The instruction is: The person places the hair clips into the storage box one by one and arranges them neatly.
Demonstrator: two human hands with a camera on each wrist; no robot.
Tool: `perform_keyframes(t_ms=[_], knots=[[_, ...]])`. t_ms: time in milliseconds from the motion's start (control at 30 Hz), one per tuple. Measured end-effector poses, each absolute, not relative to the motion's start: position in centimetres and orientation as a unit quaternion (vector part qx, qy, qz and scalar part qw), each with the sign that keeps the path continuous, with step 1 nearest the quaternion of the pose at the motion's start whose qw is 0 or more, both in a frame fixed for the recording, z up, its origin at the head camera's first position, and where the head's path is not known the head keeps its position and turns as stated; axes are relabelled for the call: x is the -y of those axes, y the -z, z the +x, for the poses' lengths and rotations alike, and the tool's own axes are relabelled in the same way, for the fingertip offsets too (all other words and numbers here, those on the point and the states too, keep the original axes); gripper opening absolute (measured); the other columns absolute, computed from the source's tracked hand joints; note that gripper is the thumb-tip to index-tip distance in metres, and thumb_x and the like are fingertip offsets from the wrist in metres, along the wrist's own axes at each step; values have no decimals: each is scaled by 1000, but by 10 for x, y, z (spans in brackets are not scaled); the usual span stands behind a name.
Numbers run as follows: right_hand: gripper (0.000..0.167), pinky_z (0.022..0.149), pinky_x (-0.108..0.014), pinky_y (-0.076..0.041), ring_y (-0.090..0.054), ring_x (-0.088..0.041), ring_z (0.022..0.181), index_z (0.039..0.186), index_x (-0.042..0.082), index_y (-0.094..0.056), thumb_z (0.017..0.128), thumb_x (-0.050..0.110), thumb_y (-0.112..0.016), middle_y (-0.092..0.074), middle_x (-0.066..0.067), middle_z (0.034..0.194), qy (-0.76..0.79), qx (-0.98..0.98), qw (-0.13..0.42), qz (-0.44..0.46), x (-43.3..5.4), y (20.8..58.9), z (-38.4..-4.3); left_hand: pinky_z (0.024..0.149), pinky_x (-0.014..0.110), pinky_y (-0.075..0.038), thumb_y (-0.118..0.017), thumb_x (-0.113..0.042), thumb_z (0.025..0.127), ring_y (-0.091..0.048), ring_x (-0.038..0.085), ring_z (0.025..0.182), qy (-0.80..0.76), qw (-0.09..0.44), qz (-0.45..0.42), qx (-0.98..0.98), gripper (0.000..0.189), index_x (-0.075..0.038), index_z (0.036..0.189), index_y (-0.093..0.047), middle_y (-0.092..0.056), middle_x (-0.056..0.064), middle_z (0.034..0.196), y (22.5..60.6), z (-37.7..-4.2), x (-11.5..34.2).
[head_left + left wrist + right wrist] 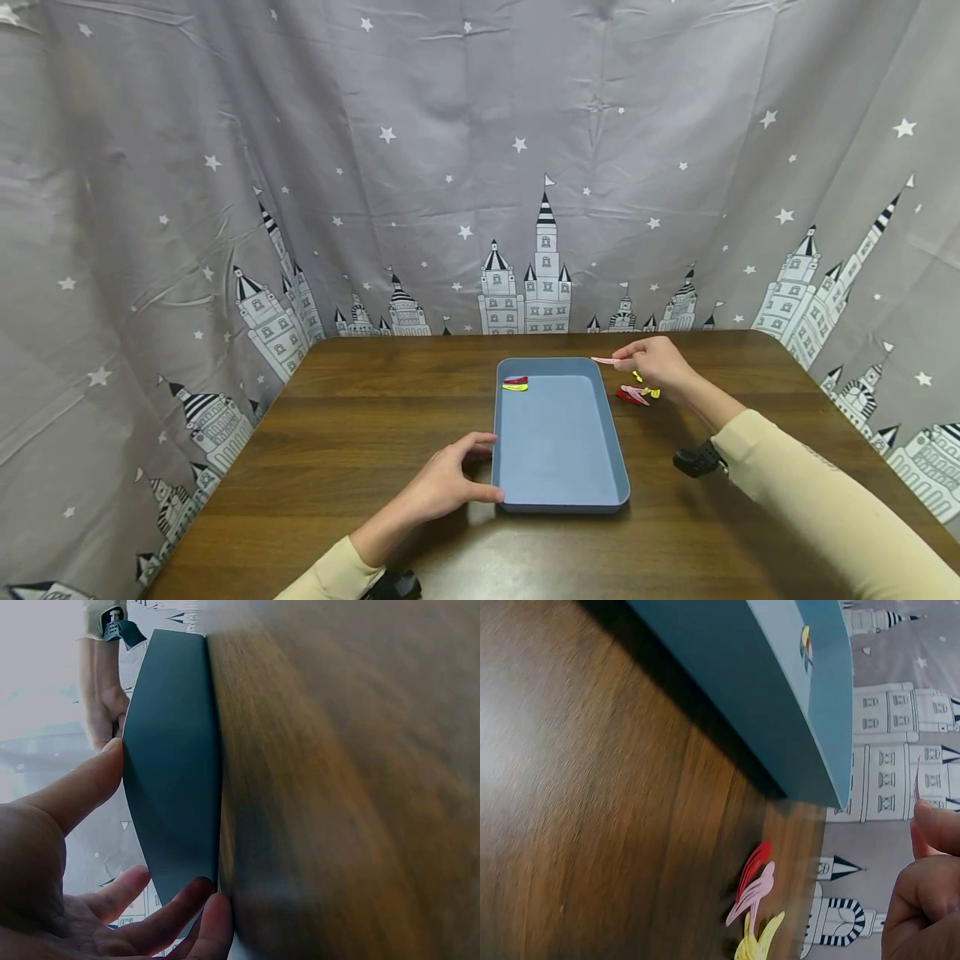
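Note:
A blue-grey rectangular tray [558,450] lies lengthwise on the table. My left hand [450,477] rests against its left side, thumb at the rim near the front corner and fingers spread along the outer wall. Between thumb and fingertips, my right hand [654,362] pinches a pink hair clip [603,361] just beyond the tray's far right corner. Inside the tray, at the far left, a dark red clip [515,380] lies beside a yellow clip [515,387]. To the right of the tray, a red clip [753,868], a pink clip [754,894] and yellow clips [757,943] lie bunched together.
The brown wooden table [390,392] extends on both sides of the tray. Behind it hangs a grey curtain [420,208] printed with castles and stars. A black device [697,458] is strapped at the right wrist, another [393,585] at the left.

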State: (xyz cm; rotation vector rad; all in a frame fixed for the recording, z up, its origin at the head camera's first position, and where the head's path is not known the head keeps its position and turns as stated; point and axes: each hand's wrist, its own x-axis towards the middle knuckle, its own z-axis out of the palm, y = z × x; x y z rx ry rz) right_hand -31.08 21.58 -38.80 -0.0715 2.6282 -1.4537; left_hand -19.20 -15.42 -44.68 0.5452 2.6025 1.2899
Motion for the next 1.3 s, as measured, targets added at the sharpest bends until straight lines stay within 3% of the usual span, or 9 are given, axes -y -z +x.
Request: perform_keyframes(t_ms=[200, 433, 633, 800, 900, 1000, 1200, 1300], knots=[[28, 44, -24, -28, -29, -7, 46, 115, -6, -69, 94, 12, -68, -47, 2, 71, 484, -872, 68, -35, -204, 387, -314, 104, 56, -42, -90, -34, 75, -58, 31, 126, -434, 91, 184, -877, 79, -13, 142, -53, -66, 10, 131, 447, -192, 154], [26, 41, -22, -25, -25, -6, 42, 112, -6, -71, 93, 11, -70, -35, 9, 54, 480, -873, 68, -46, -189, 388, -318, 104, 56, -42, -90, -35, 74, -58, 32, 126, -434, 92, 182, -878, 79, -13, 142, -54, -65, 11, 131, 447, -192, 155], [23, 42, -24, -24, -26, -8, 42, 111, -5, -72, 92, 8, -70, -46, 5, 61, 488, -868, 77, -50, -177, 392, -321, 103, 55, -42, -90, -34, 74, -59, 31, 124, -433, 87, 185, -878, 79, -12, 141, -54, -66, 11, 130, 448, -193, 155], [20, 43, -25, -22, -25, -9, 43, 108, -3, -74, 91, 7, -71, -38, 7, 54, 484, -870, 74, -53, -165, 394, -325, 103, 54, -43, -90, -34, 74, -60, 31, 123, -433, 83, 190, -877, 80, -10, 141, -53, -67, 11, 128, 449, -193, 154], [20, 42, -25, -22, -24, -8, 42, 107, -3, -74, 90, 7, -72, -43, 7, 54, 481, -872, 74, -54, -157, 395, -326, 103, 54, -43, -90, -34, 74, -60, 31, 123, -433, 83, 189, -877, 80, -10, 141, -54, -67, 10, 128, 449, -193, 154], [19, 41, -25, -21, -22, -8, 41, 106, -3, -74, 89, 5, -72, -50, 4, 59, 484, -870, 78, -54, -150, 395, -326, 103, 55, -42, -90, -34, 74, -60, 31, 123, -433, 84, 188, -877, 80, -11, 141, -54, -67, 10, 128, 448, -192, 154], [18, 41, -25, -23, -26, -9, 40, 106, -3, -74, 90, 3, -70, -68, -16, 89, 489, -865, 92, -59, -140, 399, -327, 104, 55, -42, -89, -34, 75, -59, 31, 124, -434, 88, 189, -876, 80, -11, 142, -53, -66, 11, 129, 447, -192, 154], [17, 41, -25, -24, -26, -9, 40, 106, -3, -74, 90, 2, -70, -69, -20, 99, 497, -860, 101, -55, -135, 404, -330, 104, 55, -42, -90, -34, 75, -59, 31, 125, -435, 87, 192, -876, 79, -10, 141, -54, -66, 11, 129, 447, -192, 154]])
